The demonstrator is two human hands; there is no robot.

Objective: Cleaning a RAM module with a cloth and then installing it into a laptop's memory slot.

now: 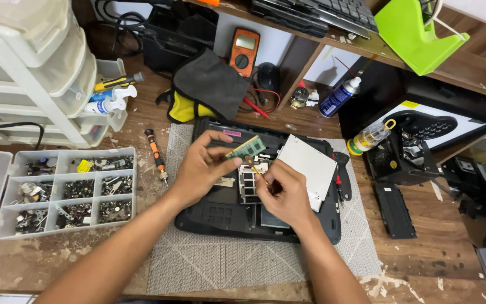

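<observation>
Down in the head view, the left hand (201,166) pinches a small green memory card (246,147) by its edge with thumb and fingers (224,142), holding it tilted just above the open black laptop (220,217), likely so the flat faces stay untouched. The right hand (288,194) is curled, its fingers pressed together around something thin and yellow; I cannot tell what it is. That hand rests over the open slot, beside a grey metal plate (310,163) leaning on the laptop. Both forearms reach up from below. The laptop lies on a grey mat (198,264) on the wooden worktop (434,264), with 1 orange screwdriver (156,152) and a parts box (63,194) near the left arm.
</observation>
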